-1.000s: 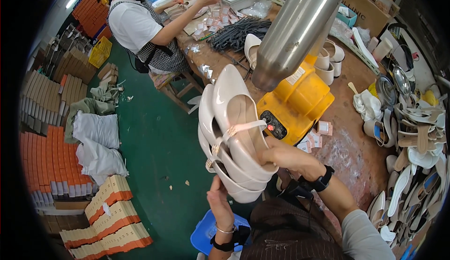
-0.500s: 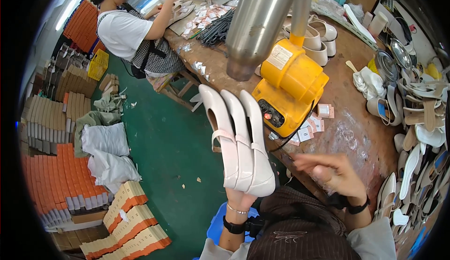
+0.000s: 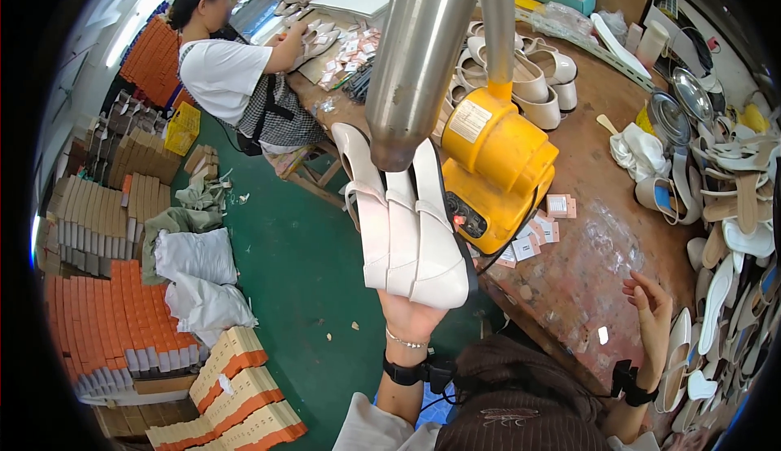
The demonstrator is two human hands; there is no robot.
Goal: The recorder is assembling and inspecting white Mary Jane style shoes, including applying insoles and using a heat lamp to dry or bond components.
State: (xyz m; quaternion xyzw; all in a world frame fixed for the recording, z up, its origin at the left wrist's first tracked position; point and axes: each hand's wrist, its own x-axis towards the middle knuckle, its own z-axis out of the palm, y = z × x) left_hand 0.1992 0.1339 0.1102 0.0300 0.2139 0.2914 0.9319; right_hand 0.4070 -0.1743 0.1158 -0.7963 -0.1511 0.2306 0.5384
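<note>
My left hand (image 3: 411, 317) grips a row of three cream patent shoes (image 3: 394, 244) by their heel ends, toes pointing up and away. Above them hangs the steel nozzle (image 3: 415, 85) of a yellow hot-air blower (image 3: 498, 154), its mouth covering part of the middle shoe's toe. Whether it touches the shoes I cannot tell. Over the table's near right edge, my right hand (image 3: 651, 313) holds nothing; its fingers are loosely bent and apart. Nearest to it is a pile of cream shoes (image 3: 674, 345). A small white tag (image 3: 603, 335) lies left of that hand.
Several finished-looking shoes (image 3: 541, 85) stand behind the blower on the wooden table (image 3: 610, 256). Small printed cards (image 3: 529, 244) lie beside its base. A co-worker (image 3: 224, 77) sits at the far left, handling shoes. Stacked boxes (image 3: 110, 313) and white sacks (image 3: 199, 280) line the green floor.
The shoes in my left hand have moved up under the nozzle. My right hand has drawn away to the right, and a small white tag now shows on the table.
</note>
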